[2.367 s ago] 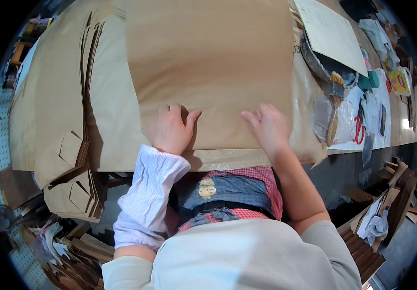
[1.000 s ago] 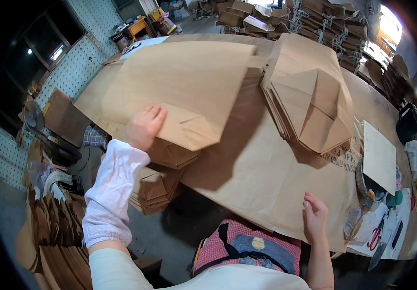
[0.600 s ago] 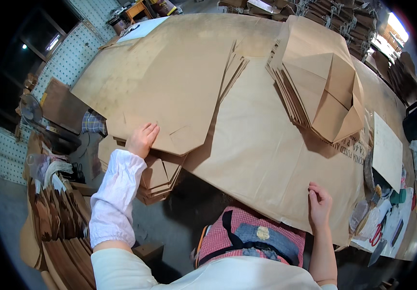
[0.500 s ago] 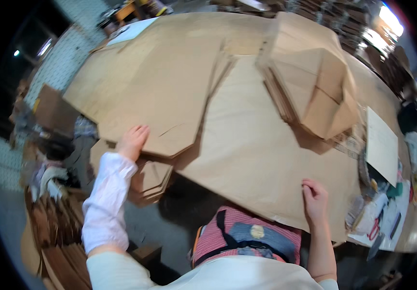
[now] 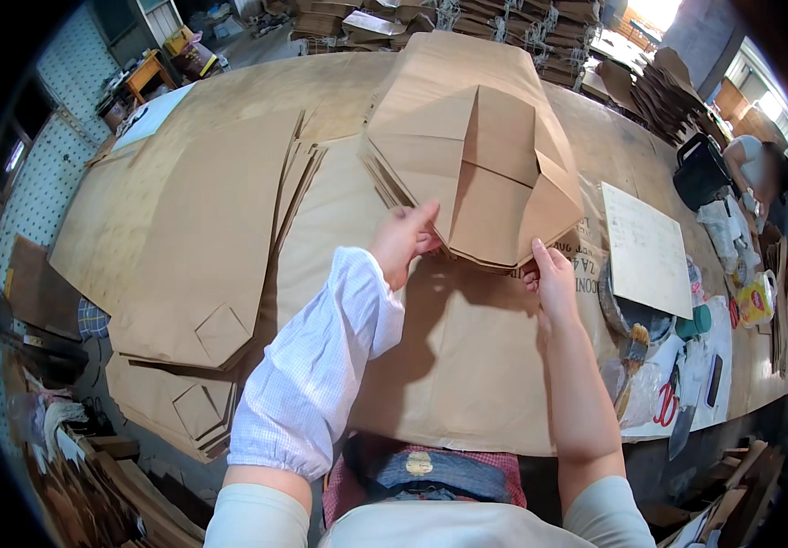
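Your right hand [image 5: 554, 281] pinches the near edge of a stack of brown paper bags with folded-open ends [image 5: 496, 208], lying just beyond both hands' fingers. Your left hand [image 5: 398, 245] touches its near-left edge, fingers curled; grip cannot be determined. Red-handled scissors [image 5: 667, 405] lie right of the right fingers, nearer you.

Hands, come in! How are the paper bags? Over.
Kraft paper bags: stacked. Left hand, right hand: at their near edges. Paintbrush: off right, not blocking.
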Motion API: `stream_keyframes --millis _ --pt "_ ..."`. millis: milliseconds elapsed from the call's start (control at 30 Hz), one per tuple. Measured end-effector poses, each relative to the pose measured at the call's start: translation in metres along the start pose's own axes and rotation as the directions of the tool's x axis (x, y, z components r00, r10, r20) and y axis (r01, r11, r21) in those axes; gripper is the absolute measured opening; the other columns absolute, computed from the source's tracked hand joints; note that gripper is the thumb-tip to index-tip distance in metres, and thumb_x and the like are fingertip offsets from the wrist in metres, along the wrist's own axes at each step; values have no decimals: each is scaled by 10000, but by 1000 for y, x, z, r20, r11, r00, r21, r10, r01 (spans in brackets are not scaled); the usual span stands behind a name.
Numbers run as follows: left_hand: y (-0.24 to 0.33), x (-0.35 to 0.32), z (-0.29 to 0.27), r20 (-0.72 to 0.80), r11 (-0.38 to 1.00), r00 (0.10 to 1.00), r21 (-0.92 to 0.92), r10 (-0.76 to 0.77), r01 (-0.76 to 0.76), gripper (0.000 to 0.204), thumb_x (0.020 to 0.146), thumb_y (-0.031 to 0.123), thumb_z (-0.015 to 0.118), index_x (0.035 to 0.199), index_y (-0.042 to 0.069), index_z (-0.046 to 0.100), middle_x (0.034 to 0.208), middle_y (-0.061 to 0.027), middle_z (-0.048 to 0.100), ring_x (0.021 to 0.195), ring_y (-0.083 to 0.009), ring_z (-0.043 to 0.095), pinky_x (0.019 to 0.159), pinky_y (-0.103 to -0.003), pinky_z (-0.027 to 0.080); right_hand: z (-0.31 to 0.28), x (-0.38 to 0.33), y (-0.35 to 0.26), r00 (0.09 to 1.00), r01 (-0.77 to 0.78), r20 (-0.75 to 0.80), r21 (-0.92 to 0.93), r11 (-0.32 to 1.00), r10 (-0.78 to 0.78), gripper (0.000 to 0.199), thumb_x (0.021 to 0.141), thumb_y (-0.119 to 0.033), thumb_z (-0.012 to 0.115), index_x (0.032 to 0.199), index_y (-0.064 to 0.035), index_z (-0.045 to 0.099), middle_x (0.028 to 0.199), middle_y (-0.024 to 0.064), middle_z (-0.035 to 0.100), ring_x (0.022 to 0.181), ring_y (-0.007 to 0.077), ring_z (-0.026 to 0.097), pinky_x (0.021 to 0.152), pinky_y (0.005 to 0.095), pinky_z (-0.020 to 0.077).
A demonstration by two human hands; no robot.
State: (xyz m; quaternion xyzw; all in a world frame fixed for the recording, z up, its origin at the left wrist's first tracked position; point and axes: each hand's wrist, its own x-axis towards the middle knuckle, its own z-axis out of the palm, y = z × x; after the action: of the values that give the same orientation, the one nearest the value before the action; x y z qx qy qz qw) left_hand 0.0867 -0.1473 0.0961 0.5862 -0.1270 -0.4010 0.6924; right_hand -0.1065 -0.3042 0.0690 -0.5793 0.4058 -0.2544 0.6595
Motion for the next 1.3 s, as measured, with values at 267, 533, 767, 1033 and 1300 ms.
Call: stream_keyframes --millis 267,533,767,1033,1300 --pt "22 -23 22 67 991 997 -126 -27 36 216 908 117 569 1072 -19 603 957 -88 688 832 -190 678 729 -317 543 -6 -26 -13 999 38 -24 379 925 -31 209 935 -220 610 1059 -53 589 979 17 645 866 111 593 734 266 458" --pt "-51 -207 -10 45 925 931 -105 -363 366 225 932 201 614 1042 11 665 951 -67 699 884 -141 656 746 -264 508 -49 -206 49 971 -237 62 420 876 233 306 901 -52 560 1189 48 534 1135 129 631 996 201 622 857 319 502" --pt "-49 -197 -79 -165 154 976 970 -141 187 208 912 223 639 963 22 650 946 -130 662 803 -328 622 666 -391 478 -118 -206 70 980 -171 -26 -620 766 198 215 874 -109 670 1032 27 616 873 134 660 700 188 626 597 298 504" --pt "-62 -74 -26 384 52 821 894 421 -445 532 632 202 867 1054 6 608 946 -150 603 922 -311 588 804 -379 486 -39 -84 41 840 495 342 -802 335 -422 475 711 -167 807 1086 13 577 1088 180 602 1034 354 560 889 397 480" --pt "-24 -63 -67 470 103 881 880 -53 -463 158 722 29 651 873 9 697 826 -121 672 751 -273 659 679 -366 529 -74 -68 14 733 678 670 -706 206 -115 112 708 -72 630 797 -20 587 831 89 620 876 294 610 748 389 506"
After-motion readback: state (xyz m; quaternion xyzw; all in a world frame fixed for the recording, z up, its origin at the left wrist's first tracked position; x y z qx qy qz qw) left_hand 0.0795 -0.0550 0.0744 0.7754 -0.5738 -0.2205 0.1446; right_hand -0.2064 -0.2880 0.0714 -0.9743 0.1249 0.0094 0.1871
